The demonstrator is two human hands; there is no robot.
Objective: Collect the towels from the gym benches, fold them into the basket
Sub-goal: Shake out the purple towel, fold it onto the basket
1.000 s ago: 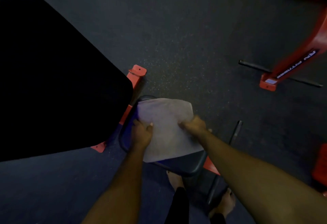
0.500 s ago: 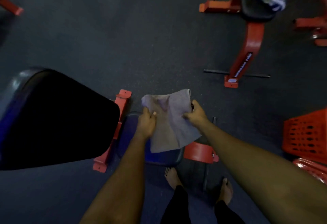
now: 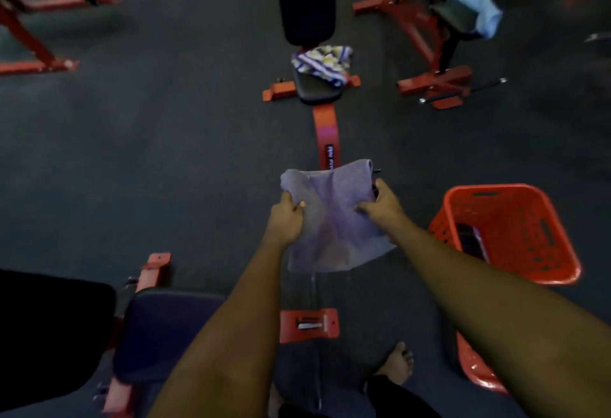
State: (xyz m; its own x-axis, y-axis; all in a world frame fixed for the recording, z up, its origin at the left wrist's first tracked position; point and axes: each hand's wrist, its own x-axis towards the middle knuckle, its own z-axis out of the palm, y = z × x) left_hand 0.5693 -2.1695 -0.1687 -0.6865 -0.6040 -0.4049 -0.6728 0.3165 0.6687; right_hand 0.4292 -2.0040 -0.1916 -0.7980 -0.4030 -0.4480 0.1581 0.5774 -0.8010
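A folded grey-lilac towel (image 3: 330, 219) hangs in the air in front of me, gripped on its left side by my left hand (image 3: 286, 219) and on its right side by my right hand (image 3: 380, 207). An orange laundry basket (image 3: 542, 265) stands on the floor to the right of my right hand, with something dark inside. A striped purple, white and yellow towel (image 3: 322, 60) lies on the seat of the bench ahead. A light blue towel (image 3: 479, 14) drapes over another bench seat at the far right.
A dark padded bench seat (image 3: 158, 331) with an orange frame sits at my lower left. Orange bench feet (image 3: 309, 325) lie just before my bare foot (image 3: 396, 364). More orange frames (image 3: 39, 64) stand at the far left. A second orange object (image 3: 476, 371) rests under my right arm.
The towel has been lifted off the near bench seat and carried up and rightward. My view has swung up, bringing the orange basket and two more towels into sight.
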